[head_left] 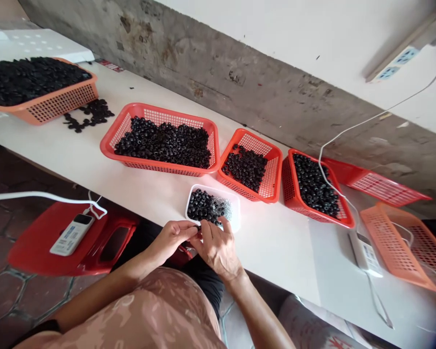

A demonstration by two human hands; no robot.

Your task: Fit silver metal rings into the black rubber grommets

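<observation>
At the table's front edge, my left hand (171, 238) pinches a small black part (198, 228) between thumb and forefinger. My right hand (218, 248) meets it from the other side, its thumb and fingertips closed around the same part. Fingers cover most of that part, so its exact shape is hidden. Just beyond both hands is a white plastic tray (235, 198). Its left side holds black ring-like pieces (199, 205), and its right side holds tiny clear or silvery pieces (223, 207). Some right fingers overlap the tray's near rim.
Behind the tray stand red baskets of black pieces: a wide one (160, 167), a smaller one (276, 169) and another (289, 186). An orange basket (47, 109) heaped with black pieces is far left. A white cable (370, 116) crosses the right side. A red stool (32, 242) bears a power bank (72, 235).
</observation>
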